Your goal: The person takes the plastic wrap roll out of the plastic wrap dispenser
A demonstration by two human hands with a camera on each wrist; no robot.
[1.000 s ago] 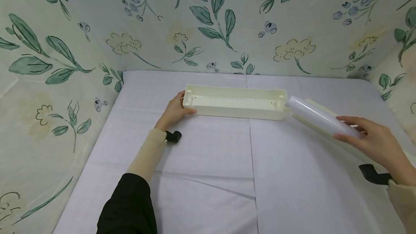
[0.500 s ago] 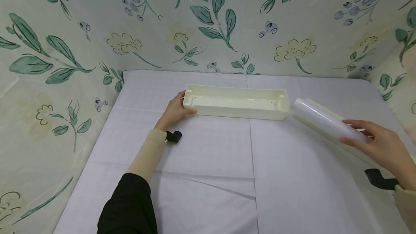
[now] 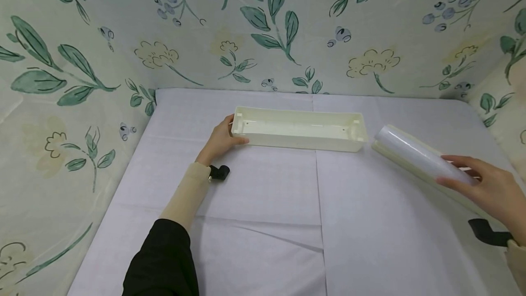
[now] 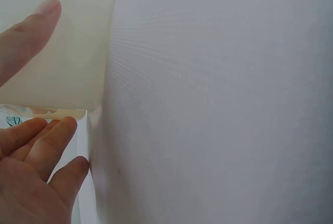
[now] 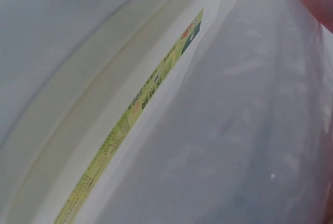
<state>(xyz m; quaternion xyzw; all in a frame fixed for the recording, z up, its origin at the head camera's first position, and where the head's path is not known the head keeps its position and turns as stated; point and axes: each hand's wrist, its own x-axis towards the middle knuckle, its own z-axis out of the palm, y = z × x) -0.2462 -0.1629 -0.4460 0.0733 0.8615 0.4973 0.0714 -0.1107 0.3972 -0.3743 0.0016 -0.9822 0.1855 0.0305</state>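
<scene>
A long cream open-topped plastic box (image 3: 304, 141) lies on the white-covered table. My left hand (image 3: 219, 140) holds its left end, thumb on the front wall and fingers at the end wall. In the left wrist view the thumb (image 4: 39, 26) lies flat against that wall. To the right, my right hand (image 3: 491, 191) grips the near end of a clear plastic film roll (image 3: 423, 152). The roll lies along a second long cream piece (image 3: 404, 163), set diagonally; whether it touches that piece is unclear. A yellow-green printed label (image 5: 135, 109) shows beside the roll in the right wrist view.
The white cloth (image 3: 255, 195) covers the table, with creases running across it. Floral curtain fabric (image 3: 271, 22) hangs behind and at both sides. Each wrist bears a black camera mount (image 3: 219, 172).
My right hand has moved right and toward me with the film roll, whose far end is now apart from the box. The left hand and the box have stayed still.
</scene>
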